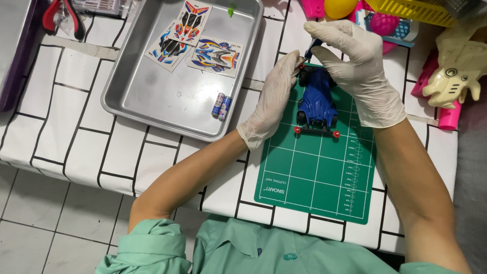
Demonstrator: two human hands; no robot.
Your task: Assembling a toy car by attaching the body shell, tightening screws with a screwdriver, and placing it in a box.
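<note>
While left hand (271, 99) steadies blue toy car (317, 101) and right hand (355, 66) pinches blue tool (310, 48), slip risk: car could roll off cutting mat (314, 172)

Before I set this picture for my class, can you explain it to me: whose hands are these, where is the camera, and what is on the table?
The camera sits on the person's head and looks down at their own gloved hands. The left hand steadies a blue toy car on a green cutting mat. The right hand holds a small blue tool at the car's far end. Beside them a metal tray carries sticker sheets and two small batteries. Pliers lie at the far left.
</note>
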